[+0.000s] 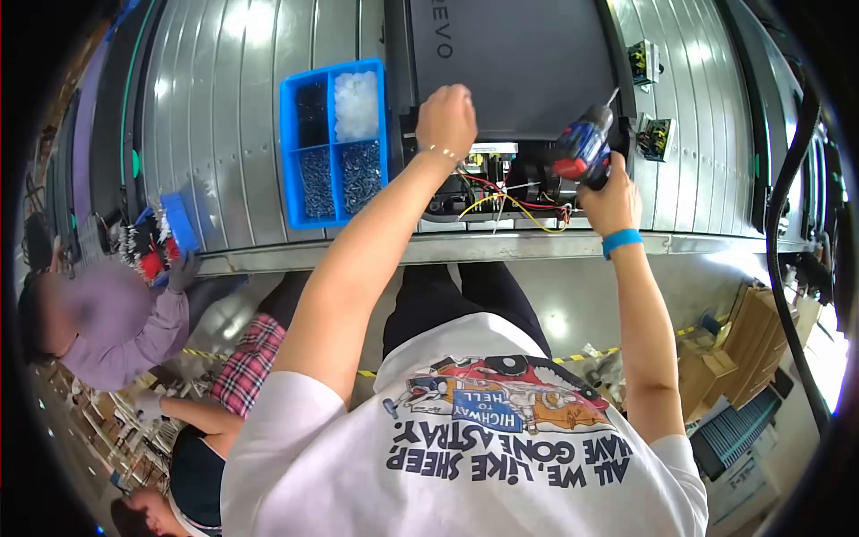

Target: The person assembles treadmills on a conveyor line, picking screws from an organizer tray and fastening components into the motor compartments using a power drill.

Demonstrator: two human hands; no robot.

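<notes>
While the right hand (613,195) grips a cordless drill (586,148) by its handle, the left hand (447,121) has its fingers curled into a loose fist over the near edge of a dark grey housing (528,76); from this angle I cannot tell whether something small sits inside them. The drill is tilted above the housing's near right corner, its bit (614,97) pointing away from the body and rightward. Between the hands, an open bay shows red and yellow wires (540,224) and a white cable tie (499,206). To the left stands a blue four-compartment tray (289,152), with screws (361,170) in both near compartments, white plastic pieces (356,106) at far right and black ones at far left. Two small electrical modules (656,140) lie right of the housing on the metal slatted worktop (224,116)
</notes>
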